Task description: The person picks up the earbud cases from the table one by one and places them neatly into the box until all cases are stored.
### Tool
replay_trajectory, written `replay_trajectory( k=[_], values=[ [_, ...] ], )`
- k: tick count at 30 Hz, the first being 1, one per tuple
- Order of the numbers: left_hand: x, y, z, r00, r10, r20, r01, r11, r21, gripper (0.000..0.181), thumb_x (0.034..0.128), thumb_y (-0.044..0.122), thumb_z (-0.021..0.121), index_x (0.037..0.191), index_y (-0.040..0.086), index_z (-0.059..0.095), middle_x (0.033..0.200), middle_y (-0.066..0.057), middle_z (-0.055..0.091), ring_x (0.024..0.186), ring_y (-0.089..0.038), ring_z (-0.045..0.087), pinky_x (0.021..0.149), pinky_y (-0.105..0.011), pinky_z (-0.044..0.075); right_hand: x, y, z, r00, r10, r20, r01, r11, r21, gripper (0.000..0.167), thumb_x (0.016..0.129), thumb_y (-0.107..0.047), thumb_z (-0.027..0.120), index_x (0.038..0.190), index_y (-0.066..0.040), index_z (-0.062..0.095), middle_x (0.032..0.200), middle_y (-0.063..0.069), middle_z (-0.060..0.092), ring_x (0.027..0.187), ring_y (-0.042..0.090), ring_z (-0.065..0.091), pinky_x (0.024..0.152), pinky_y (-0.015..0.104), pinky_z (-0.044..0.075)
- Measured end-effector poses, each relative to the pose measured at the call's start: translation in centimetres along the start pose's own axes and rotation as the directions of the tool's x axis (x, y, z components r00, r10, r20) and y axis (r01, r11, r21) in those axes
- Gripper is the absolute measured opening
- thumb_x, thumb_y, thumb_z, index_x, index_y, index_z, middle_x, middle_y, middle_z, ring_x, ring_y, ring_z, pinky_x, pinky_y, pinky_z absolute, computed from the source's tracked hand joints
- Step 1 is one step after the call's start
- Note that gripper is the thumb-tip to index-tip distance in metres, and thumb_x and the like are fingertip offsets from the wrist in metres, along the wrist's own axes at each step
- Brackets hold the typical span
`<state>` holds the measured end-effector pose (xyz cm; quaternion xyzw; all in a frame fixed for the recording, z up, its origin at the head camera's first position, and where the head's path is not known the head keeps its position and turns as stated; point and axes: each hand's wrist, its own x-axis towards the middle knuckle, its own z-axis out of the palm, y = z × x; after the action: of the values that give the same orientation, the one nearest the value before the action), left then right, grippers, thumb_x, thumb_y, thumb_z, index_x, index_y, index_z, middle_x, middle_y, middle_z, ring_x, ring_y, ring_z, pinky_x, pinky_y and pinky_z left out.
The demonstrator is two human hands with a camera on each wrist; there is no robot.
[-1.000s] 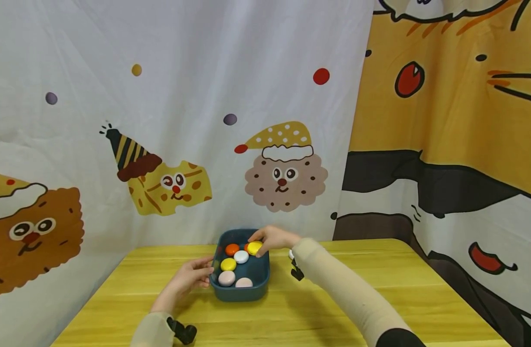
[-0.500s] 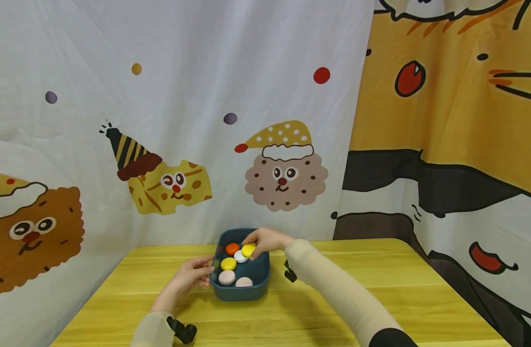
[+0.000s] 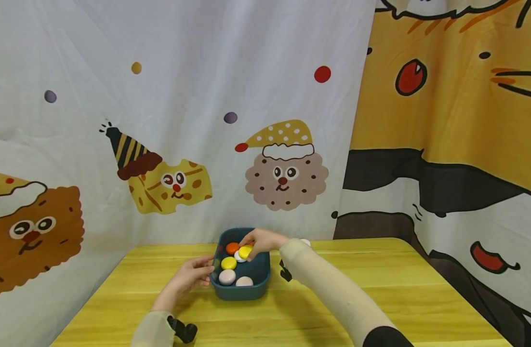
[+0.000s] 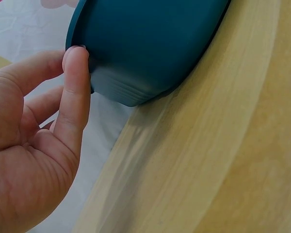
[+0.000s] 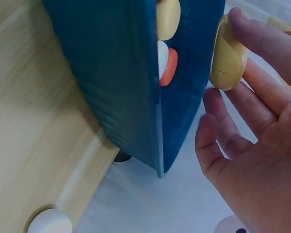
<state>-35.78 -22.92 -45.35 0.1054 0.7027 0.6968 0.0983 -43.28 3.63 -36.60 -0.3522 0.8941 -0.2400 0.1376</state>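
Observation:
A dark blue box [image 3: 261, 284] stands on the table, holding smooth rounded disc-like pieces: orange [image 3: 232, 248], white [image 3: 239, 256], yellow [image 3: 228, 263] and two pale pink ones [image 3: 227, 277]. At its left side my left hand [image 3: 189, 278] pinches the rim between thumb and finger; the left wrist view shows the fingertips at the wall's edge. My right hand [image 3: 262, 242] reaches over the far right part of the box. Its thumb and fingers pinch a yellow rounded disc [image 5: 229, 56], held above the other pieces. A bit of orange shows behind that hand.
Another white rounded piece [image 5: 51, 223] lies on the wooden table [image 3: 265, 323] right of the box, mostly behind my right sleeve [image 3: 326, 277] in the head view. A printed curtain [image 3: 196, 77] hangs close behind the table's far edge.
My right hand has moved a little left with the yellow disc, further over the box and nearer the white piece inside. The left hand and the box have stayed in place.

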Motion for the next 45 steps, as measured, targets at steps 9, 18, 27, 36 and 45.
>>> replay_trajectory(
  k=[9, 18, 27, 36, 45],
  values=[
    [0.1, 0.1, 0.1, 1.000, 0.000, 0.005, 0.000, 1.000, -0.004, 0.058, 0.0969, 0.002, 0.056, 0.146, -0.012, 0.028, 0.110, -0.016, 0.051, 0.065, -0.010, 0.057, 0.061, -0.023, 0.056, 0.4, -0.4, 0.2, 1.000, 0.024, 0.011, -0.024, 1.000, -0.009, 0.048, 0.079, -0.013, 0.082, 0.124, -0.011, 0.068, 0.122, -0.001, 0.063, 0.103, 0.012, 0.058, 0.081, 0.023, 0.050],
    [0.0, 0.3, 0.1, 1.000, -0.007, -0.003, 0.007, 1.000, -0.006, 0.058, 0.0966, 0.002, 0.056, 0.146, -0.012, 0.029, 0.108, -0.014, 0.050, 0.065, -0.010, 0.057, 0.061, -0.023, 0.056, 0.9, -1.0, -0.1, 0.999, 0.033, 0.025, -0.032, 0.999, -0.026, 0.049, 0.078, -0.012, 0.081, 0.125, -0.013, 0.068, 0.126, -0.001, 0.062, 0.112, 0.015, 0.055, 0.089, 0.026, 0.049],
    [0.1, 0.1, -0.1, 1.000, 0.004, 0.011, -0.004, 1.000, 0.002, 0.060, 0.0961, 0.004, 0.058, 0.146, -0.012, 0.029, 0.108, -0.013, 0.049, 0.065, -0.011, 0.057, 0.063, -0.025, 0.056, 1.6, -1.0, 0.3, 0.999, 0.023, 0.023, -0.023, 1.000, -0.019, 0.051, 0.077, -0.016, 0.083, 0.125, -0.010, 0.067, 0.122, -0.001, 0.064, 0.111, 0.017, 0.057, 0.090, 0.026, 0.048],
    [0.0, 0.0, 0.1, 1.000, 0.013, 0.015, -0.013, 1.000, 0.001, 0.058, 0.0963, 0.001, 0.056, 0.145, -0.013, 0.029, 0.106, -0.013, 0.049, 0.064, -0.010, 0.057, 0.061, -0.023, 0.056, 1.8, -0.4, 1.4, 1.000, 0.011, 0.014, -0.011, 0.999, -0.048, 0.050, 0.075, -0.016, 0.084, 0.123, -0.011, 0.069, 0.117, -0.004, 0.065, 0.098, 0.009, 0.058, 0.084, 0.024, 0.049],
    [0.0, -0.1, 0.1, 1.000, 0.014, 0.017, -0.014, 1.000, -0.001, 0.059, 0.0962, 0.002, 0.057, 0.146, -0.013, 0.029, 0.105, -0.011, 0.049, 0.064, -0.010, 0.057, 0.061, -0.023, 0.056, 1.6, -0.3, 1.7, 0.999, 0.028, 0.021, -0.026, 0.998, -0.054, 0.046, 0.075, -0.018, 0.085, 0.119, -0.015, 0.070, 0.113, -0.006, 0.065, 0.099, 0.013, 0.059, 0.085, 0.027, 0.050]
  ],
)
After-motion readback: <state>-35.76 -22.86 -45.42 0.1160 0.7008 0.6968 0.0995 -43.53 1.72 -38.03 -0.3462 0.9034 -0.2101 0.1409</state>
